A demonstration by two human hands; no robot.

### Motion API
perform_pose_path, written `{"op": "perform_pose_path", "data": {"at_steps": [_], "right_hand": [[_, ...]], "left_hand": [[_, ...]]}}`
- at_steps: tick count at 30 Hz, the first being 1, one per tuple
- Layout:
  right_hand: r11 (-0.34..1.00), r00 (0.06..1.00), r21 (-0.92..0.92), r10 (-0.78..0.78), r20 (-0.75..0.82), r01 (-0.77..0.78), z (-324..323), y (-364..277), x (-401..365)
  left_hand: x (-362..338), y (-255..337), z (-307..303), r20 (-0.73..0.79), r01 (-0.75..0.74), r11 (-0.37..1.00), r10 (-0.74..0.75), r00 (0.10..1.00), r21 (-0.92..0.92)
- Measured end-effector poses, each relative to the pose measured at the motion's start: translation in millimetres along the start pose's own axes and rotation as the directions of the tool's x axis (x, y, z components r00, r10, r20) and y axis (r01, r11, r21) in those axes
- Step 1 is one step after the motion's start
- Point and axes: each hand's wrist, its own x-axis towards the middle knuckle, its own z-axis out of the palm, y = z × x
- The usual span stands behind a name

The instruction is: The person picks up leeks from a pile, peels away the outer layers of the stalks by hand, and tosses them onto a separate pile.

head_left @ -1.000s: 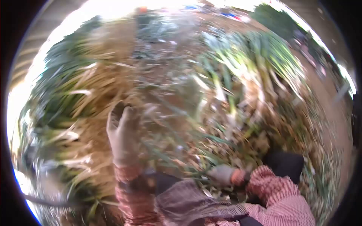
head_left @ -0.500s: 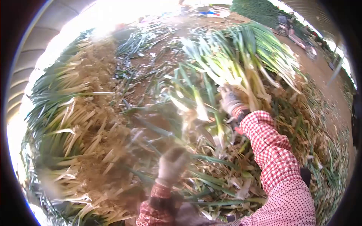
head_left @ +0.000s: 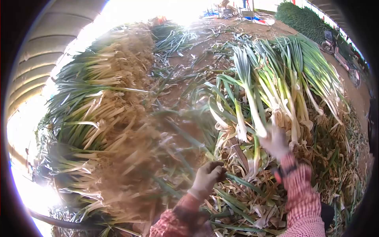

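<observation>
My right hand (head_left: 275,143), gloved and smeared by motion, is at the root end of a thick green onion (head_left: 254,106). The white stalk overlaps its fingertips in this view. Just beyond lies a spread pile of green onions (head_left: 290,94), leaves pointing away and roots toward me. Lower down, my left hand (head_left: 207,178) wears a pale glove with dark fingertips. Its fingers are curled closed against the thumb, close over loose leaves and husks (head_left: 241,193); what they hold, if anything, is hidden.
A long row of green onions (head_left: 106,106) lies to the left, roots facing inward. Dry trimmings (head_left: 331,166) heap up at the right. Leaf scraps litter the soil (head_left: 189,55). Beyond stand a scooter (head_left: 341,59) and a large green heap (head_left: 300,21).
The view has swung left, shifting the scene rightward. My right hand has drawn back toward me from the pile to a stalk's root end. My left hand has moved right, over the trimmings.
</observation>
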Motion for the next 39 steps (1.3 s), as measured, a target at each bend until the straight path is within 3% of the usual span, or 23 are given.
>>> {"op": "perform_pose_path", "data": {"at_steps": [1,3,4,7,8,9,11,13,15,16,17,19,21,24,25,27,28,29,32,34,35,36,39], "right_hand": [[0.986,0.989,0.117,-0.105,-0.103,0.117,7.4,-12.0,-40.2],[0.976,0.993,0.180,-0.115,-0.035,0.119,15.0,-47.0,-117.5],[0.985,0.992,0.126,-0.124,0.016,0.121,19.7,-55.3,-152.9],[0.967,0.948,-0.035,-0.241,0.209,0.254,24.2,-94.5,-223.5],[0.961,0.935,-0.108,-0.217,0.279,0.255,13.8,-126.5,-239.9],[0.972,0.936,-0.010,-0.223,0.270,0.235,14.7,-131.4,-256.0],[0.963,0.938,0.189,-0.235,0.254,0.190,16.0,-139.5,-286.9],[0.965,0.926,0.257,-0.053,0.373,-0.048,33.0,-102.2,-306.4],[0.667,0.861,0.570,0.234,0.452,-0.480,41.1,-72.7,-311.2],[0.617,0.795,0.514,0.365,0.485,-0.597,15.3,-87.2,-300.8],[0.579,0.780,0.551,0.276,0.561,-0.601,27.5,-77.2,-304.3],[0.435,0.743,0.635,0.135,0.655,-0.638,51.2,-70.6,-304.6],[0.172,0.767,0.749,0.196,0.611,-0.640,57.5,-79.2,-307.5],[-0.102,0.782,0.848,0.342,0.521,-0.520,38.7,-108.1,-301.9],[-0.143,0.780,0.867,0.386,0.493,-0.477,32.3,-117.4,-295.9],[-0.159,0.780,0.894,0.442,0.444,-0.419,19.5,-131.3,-281.1],[-0.144,0.787,0.899,0.440,0.433,-0.414,12.3,-135.2,-276.2],[-0.108,0.796,0.897,0.424,0.432,-0.429,5.3,-137.4,-271.4],[0.159,0.742,0.734,0.292,0.603,-0.660,-25.7,-123.0,-307.6],[0.558,0.652,0.445,0.245,0.718,-0.700,-22.4,-84.9,-324.8],[0.840,0.613,0.116,0.286,0.737,-0.530,-18.9,-87.2,-312.6],[0.906,0.504,-0.346,0.423,0.753,-0.243,-24.6,-88.8,-296.9],[0.965,0.775,-0.259,0.126,0.619,0.049,-3.8,-51.7,-254.6]], "left_hand": [[4.4,-2.6,1.9,0.001,0.026,0.998,-0.026,1.000,-0.063],[15.7,-8.3,9.8,0.011,0.069,0.979,-0.068,0.998,-0.192],[21.8,-10.9,18.0,-0.038,0.104,0.962,-0.118,0.992,-0.252],[29.0,-19.5,22.9,0.013,0.221,0.942,-0.225,0.974,-0.252],[106.2,-104.6,-22.7,0.344,0.421,0.747,-0.270,0.899,-0.514],[73.6,-74.6,-10.5,0.049,0.170,0.918,-0.164,0.985,-0.359],[43.5,-47.6,9.6,-0.004,0.138,0.933,-0.148,0.989,-0.333],[48.0,-51.8,17.8,-0.172,0.056,0.998,-0.060,0.983,-0.028],[11.7,-34.6,48.1,-0.188,0.040,0.996,-0.055,0.981,-0.086],[30.8,-59.4,35.2,-0.095,-0.087,0.995,0.082,0.992,-0.045],[49.8,-84.3,22.2,0.000,-0.217,0.976,0.217,0.976,-0.030],[-25.8,-37.7,72.6,-0.071,-0.096,0.975,0.083,0.994,-0.203],[-28.5,-28.9,58.3,0.096,-0.222,0.960,0.241,0.966,-0.173],[-30.3,-3.6,30.6,-0.033,-0.249,0.962,0.247,0.968,-0.108],[-33.8,4.3,33.3,-0.110,-0.313,0.923,0.295,0.949,-0.225],[-16.2,9.0,-7.4,-0.222,-0.342,0.939,0.328,0.918,-0.028],[2.4,10.1,-24.2,-0.222,-0.382,0.879,0.327,0.919,-0.286],[1.2,22.5,-30.2,-0.308,-0.343,0.843,0.225,0.924,-0.414],[0.6,37.8,-71.3,-0.445,-0.466,0.812,0.293,0.846,-0.351],[-6.4,51.1,-91.5,-0.573,-0.479,0.832,0.256,0.779,-0.280],[-16.7,56.2,-85.3,-0.610,-0.530,0.825,0.319,0.725,-0.198],[-26.8,57.7,-70.7,-0.608,-0.514,0.830,0.298,0.736,-0.215],[-34.4,47.2,-56.1,-0.520,-0.544,0.814,0.382,0.764,-0.203]]}}
